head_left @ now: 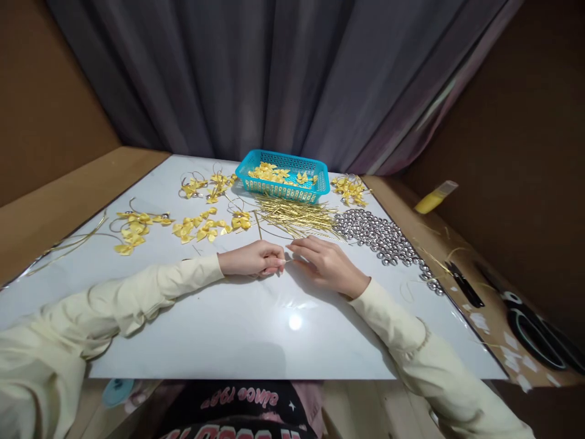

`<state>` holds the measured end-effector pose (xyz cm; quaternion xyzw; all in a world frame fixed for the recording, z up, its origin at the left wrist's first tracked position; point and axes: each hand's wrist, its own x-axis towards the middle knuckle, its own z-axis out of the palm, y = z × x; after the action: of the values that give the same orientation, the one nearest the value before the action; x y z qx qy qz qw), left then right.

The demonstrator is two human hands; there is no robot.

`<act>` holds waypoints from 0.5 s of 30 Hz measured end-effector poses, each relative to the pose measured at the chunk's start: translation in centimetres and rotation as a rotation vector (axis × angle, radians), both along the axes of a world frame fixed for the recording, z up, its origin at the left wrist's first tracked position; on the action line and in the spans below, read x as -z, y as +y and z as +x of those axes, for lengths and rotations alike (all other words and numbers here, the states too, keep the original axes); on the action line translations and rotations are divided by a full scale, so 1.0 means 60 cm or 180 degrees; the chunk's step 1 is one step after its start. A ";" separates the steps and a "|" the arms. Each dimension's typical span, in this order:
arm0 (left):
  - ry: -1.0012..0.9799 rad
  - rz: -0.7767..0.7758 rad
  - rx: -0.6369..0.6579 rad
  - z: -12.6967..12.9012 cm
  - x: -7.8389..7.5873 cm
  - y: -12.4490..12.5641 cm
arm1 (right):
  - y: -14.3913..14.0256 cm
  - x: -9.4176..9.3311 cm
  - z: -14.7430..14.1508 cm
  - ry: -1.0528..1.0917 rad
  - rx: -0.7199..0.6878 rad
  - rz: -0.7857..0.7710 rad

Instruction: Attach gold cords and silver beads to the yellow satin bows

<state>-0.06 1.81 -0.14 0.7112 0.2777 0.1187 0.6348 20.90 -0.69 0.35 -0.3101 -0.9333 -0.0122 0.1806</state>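
Observation:
My left hand (259,258) is closed in a pinch, thumb against forefinger, over the middle of the white table (219,335). A short length of thin gold wire (287,261) sticks out of its fingertips toward my right hand (326,263). The right hand has its fingers stretched out and the thumb apart from them, close to the wire's end; whether it touches the wire I cannot tell. Just beyond both hands lies a pile of gold twist ties (297,214). A thin dark cord runs behind the fingertips.
Yellow ribbon bows (208,228) lie in clusters at left. A blue basket (283,160) at the back holds more yellow pieces. Silver beads (377,235) spread at right. Black snips (464,285), scissors (534,335) and a yellow-bodied tube (434,198) rest on the cardboard edge.

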 end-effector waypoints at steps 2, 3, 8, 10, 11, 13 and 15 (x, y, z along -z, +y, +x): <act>-0.0012 -0.0083 -0.0016 0.000 -0.001 0.000 | 0.000 -0.002 0.003 0.0076 0.0015 -0.0016; -0.0020 -0.0115 -0.0027 0.000 -0.002 0.000 | -0.002 -0.003 0.002 0.0055 -0.0003 -0.0050; -0.0051 -0.0207 -0.0083 0.002 -0.001 0.001 | -0.013 -0.009 -0.014 -0.0161 -0.0060 -0.0147; -0.0050 -0.0223 -0.0089 0.001 0.000 0.001 | -0.015 -0.008 -0.020 -0.0202 -0.0010 -0.0103; -0.0048 -0.0226 -0.0088 0.001 0.000 0.001 | -0.015 -0.007 -0.022 -0.0206 0.0023 -0.0073; -0.0039 -0.0227 -0.0081 0.001 0.001 0.001 | -0.015 -0.004 -0.024 -0.0192 0.0087 -0.0022; -0.0029 -0.0219 -0.0067 0.000 0.001 0.001 | -0.014 -0.002 -0.023 -0.0170 0.0114 0.0000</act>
<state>-0.04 1.89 -0.19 0.6855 0.2863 0.1190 0.6588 19.50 -1.55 0.44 -0.3263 -0.9321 -0.0237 0.1553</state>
